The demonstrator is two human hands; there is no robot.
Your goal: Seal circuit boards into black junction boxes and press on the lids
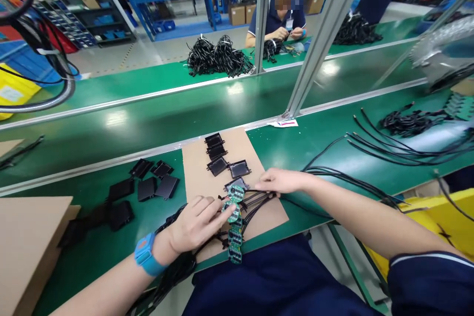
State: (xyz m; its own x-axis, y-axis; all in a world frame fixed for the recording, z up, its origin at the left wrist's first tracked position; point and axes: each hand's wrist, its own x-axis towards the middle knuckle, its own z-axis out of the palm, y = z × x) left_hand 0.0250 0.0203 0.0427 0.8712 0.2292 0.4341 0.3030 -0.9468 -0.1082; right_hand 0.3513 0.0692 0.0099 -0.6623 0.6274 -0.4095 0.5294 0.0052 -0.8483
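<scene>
A row of small green circuit boards (235, 237) with black cables runs down the cardboard sheet (196, 168) toward my body. My left hand (198, 222), wearing a blue wristband (147, 255), has its fingers closed at one of the upper boards, the index finger lying across it; the thumb is mostly hidden. To the right, my right hand (278, 180) pinches a black cable (255, 191) that leads to the top board. Just beyond the boards lie several open black plastic cases (240, 169) on the cardboard.
More black cases (147, 189) lie at left beside a cardboard box (29, 247). Long black cables (344, 177) stretch across the green table at right. A metal post (314, 39) rises ahead. Across the conveyor (166, 98), a person sits by cable bundles (218, 57).
</scene>
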